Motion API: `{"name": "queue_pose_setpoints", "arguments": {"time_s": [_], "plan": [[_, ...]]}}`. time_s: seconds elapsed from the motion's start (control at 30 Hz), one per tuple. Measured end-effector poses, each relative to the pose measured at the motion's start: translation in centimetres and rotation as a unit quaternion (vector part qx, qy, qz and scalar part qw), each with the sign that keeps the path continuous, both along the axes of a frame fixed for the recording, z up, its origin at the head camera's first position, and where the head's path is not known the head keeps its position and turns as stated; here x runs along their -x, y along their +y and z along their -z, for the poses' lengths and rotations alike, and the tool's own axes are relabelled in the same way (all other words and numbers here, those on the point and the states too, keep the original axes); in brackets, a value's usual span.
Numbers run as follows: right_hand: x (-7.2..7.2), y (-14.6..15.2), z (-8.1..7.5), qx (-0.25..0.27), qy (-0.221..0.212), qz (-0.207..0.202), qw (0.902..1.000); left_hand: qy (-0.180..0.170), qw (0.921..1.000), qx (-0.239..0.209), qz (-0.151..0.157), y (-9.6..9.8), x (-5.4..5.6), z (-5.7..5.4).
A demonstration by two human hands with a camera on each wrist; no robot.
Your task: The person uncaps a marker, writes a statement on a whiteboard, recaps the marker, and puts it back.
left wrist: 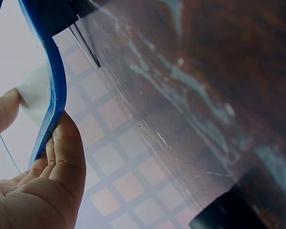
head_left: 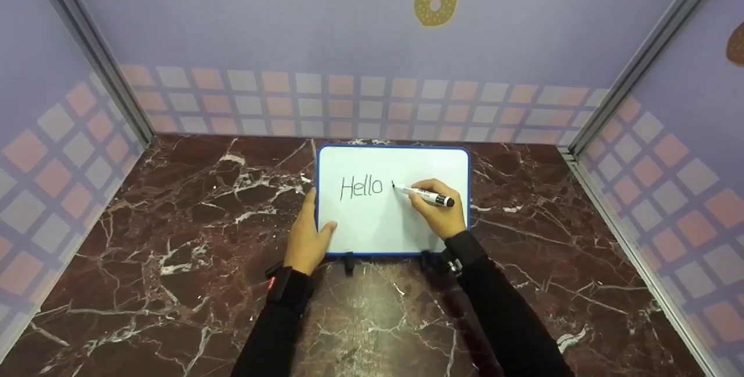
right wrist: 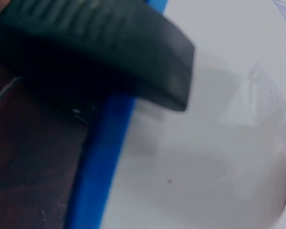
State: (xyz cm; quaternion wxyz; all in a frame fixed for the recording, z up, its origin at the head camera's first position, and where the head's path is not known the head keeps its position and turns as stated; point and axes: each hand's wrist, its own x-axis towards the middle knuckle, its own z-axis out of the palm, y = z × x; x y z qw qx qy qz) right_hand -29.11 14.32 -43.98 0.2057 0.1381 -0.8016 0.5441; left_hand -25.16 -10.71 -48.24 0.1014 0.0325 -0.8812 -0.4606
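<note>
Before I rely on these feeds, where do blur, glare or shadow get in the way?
Head: the lettering is legible, a soft shadow lies on the whiteboard beside the right hand, and glare streaks the near tabletop; left wrist: the tabletop blurs at upper right; right wrist: the dark ridged piece is out of focus.

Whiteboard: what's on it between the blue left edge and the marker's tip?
The handwritten word "Hello" lies between the blue left edge and the marker, on the otherwise bare whiteboard there; the head view shows this.
</note>
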Motion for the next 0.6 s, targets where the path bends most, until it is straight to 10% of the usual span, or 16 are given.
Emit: {"name": "queue_pose_setpoints", "arguments": {"time_s": [0.6], "plan": [[-0.47,0.30,0.30,0.006,-0.003,-0.018,0.9998,-0.010,0.9999,-0.009,0.004,-0.01,-0.02,-0.01]]}}
